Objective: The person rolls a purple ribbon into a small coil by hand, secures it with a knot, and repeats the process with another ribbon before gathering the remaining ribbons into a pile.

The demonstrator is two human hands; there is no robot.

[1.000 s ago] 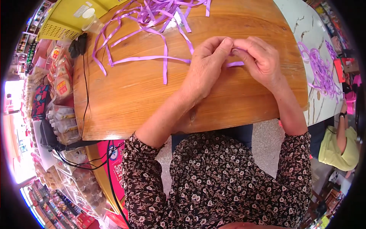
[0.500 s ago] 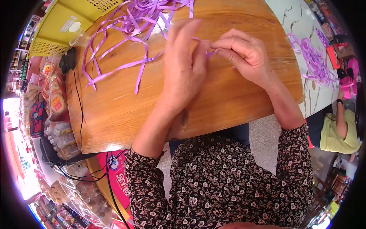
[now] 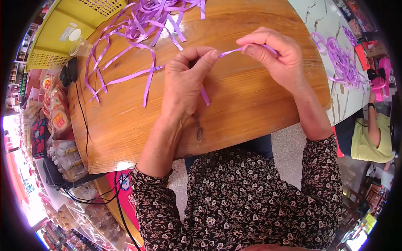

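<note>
A narrow purple ribbon (image 3: 230, 52) stretches between my two hands above the wooden table (image 3: 251, 113). My left hand (image 3: 188, 75) pinches it between thumb and forefinger, the other fingers curled. To the right, my right hand (image 3: 278, 54) grips the ribbon's other stretch between thumb and fingers. One ribbon tail hangs below my left hand, and another length runs from it leftward over the wood. Beyond my left hand lies a tangled heap of purple ribbon (image 3: 144, 21), with loose strands spreading to the left and toward me.
A yellow plastic basket (image 3: 63, 31) and a clear cup (image 3: 81, 47) stand at the far left. Packaged goods (image 3: 58, 113) and a black cable (image 3: 81, 104) line the left edge. More purple ribbon (image 3: 341, 60) lies on a white marbled table at right, where another person (image 3: 372, 138) sits.
My left hand has come down from a raised, spread, blurred pose and now pinches the ribbon. My right hand has shifted slightly right, and the ribbon between them is longer.
</note>
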